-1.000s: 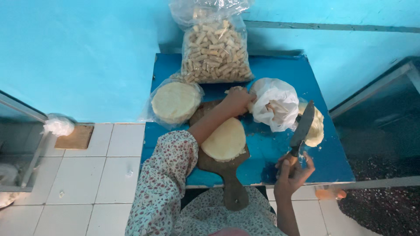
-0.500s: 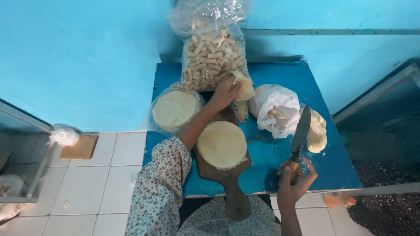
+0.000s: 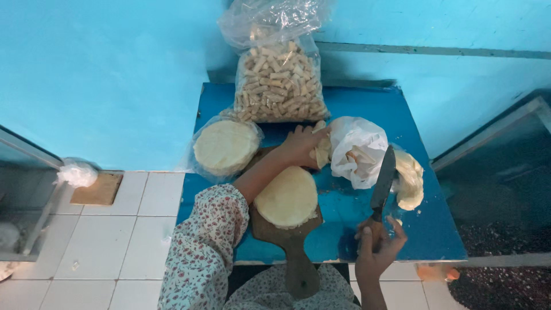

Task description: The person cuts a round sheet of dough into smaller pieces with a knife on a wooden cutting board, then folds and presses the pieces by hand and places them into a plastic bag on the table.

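Now left hand [image 3: 303, 144] grips pale wrapper [image 3: 322, 150]; right hand [image 3: 376, 250] grips knife [image 3: 383, 182].

A small food-preparation kitchen or snack stall is showing here: a blue table [image 3: 356, 224] is standing against turquoise walls over white floor tiles [image 3: 132, 212]. A bulging bag of rolled snacks [image 3: 280, 86], stacked round wrappers [image 3: 286, 196] on a wooden board [image 3: 295, 252] and a knife [image 3: 382, 183] are crowding it.

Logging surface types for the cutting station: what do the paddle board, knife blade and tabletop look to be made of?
Paddle board: likely wood, brown and matte, handle of one piece with it. Knife blade, held in the right hand: probably metal, dark and dull, hardly any shine. Tabletop: glossy blue coat, patchy in places; what lies beneath cannot be told.
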Demonstrator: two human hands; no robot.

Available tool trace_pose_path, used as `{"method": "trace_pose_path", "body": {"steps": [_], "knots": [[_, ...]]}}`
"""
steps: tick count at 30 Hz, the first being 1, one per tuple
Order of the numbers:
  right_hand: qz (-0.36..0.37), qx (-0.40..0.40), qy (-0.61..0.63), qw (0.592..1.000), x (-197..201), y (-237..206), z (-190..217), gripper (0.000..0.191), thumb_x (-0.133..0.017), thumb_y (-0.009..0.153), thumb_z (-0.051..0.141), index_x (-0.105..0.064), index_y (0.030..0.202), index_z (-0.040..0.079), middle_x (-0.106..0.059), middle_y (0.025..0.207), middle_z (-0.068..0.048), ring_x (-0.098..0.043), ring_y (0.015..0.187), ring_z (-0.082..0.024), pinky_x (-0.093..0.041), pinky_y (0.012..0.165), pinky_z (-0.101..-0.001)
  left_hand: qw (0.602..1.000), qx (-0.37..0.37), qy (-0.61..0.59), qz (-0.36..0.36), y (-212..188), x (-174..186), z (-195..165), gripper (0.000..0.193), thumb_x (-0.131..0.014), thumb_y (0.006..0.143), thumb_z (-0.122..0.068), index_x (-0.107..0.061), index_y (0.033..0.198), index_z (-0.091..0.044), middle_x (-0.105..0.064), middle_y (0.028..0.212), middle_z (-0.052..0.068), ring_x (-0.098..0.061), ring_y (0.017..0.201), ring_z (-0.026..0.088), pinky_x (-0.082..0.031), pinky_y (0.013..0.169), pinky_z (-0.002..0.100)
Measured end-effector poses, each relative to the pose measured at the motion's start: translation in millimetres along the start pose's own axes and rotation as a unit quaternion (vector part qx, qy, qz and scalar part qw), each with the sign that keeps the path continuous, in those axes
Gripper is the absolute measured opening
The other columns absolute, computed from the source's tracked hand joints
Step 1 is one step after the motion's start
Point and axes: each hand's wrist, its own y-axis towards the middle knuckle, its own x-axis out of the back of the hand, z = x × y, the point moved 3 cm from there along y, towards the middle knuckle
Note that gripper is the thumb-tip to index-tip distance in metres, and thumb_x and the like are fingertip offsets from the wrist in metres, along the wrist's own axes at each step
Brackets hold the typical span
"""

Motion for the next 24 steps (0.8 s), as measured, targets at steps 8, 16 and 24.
{"method": "trace_pose_path", "body": {"steps": [8, 16, 24], "knots": [[0.022, -0.039, -0.028, 0.999, 3, 3, 2, 0.052, -0.056, 0.101, 0.001, -0.03, 0.145, 0.006, -0.065, 0.099, -0.016, -0.06, 0.077, -0.014, -0.048, 0.061, -0.0259, 0.958, -0.092, -0.153, -0.225, 9, 3, 16, 0.032, -0.076, 0.084, -0.018, -0.065, 0.113, -0.011, -0.07, 0.093, 0.02, -0.07, 0.094, 0.041, -0.056, 0.08, 0.048], [0.062, -0.045, 0.009, 0.997, 2, 11, 9, 0.049, -0.053, 0.107, 0.008, -0.029, 0.15, 0.009, -0.063, 0.099, -0.015, -0.056, 0.076, -0.012, -0.043, 0.057, -0.0229, 0.965, -0.045, 0.0, -0.257, -3, 19, 13, 0.041, -0.062, 0.082, 0.0, -0.063, 0.123, -0.002, -0.068, 0.114, 0.023, -0.066, 0.101, 0.045, -0.053, 0.086, 0.053], [0.217, -0.05, -0.228, 0.948, -12, -1, 79, 0.059, -0.06, 0.098, 0.014, -0.043, 0.155, 0.012, -0.072, 0.1, -0.017, -0.067, 0.082, -0.023, -0.052, 0.068, -0.0365, 0.971, -0.033, -0.062, -0.23, -120, -5, 16, 0.038, -0.065, 0.093, -0.012, -0.058, 0.128, 0.002, -0.06, 0.13, 0.022, -0.056, 0.123, 0.043, -0.046, 0.103, 0.051]]}}
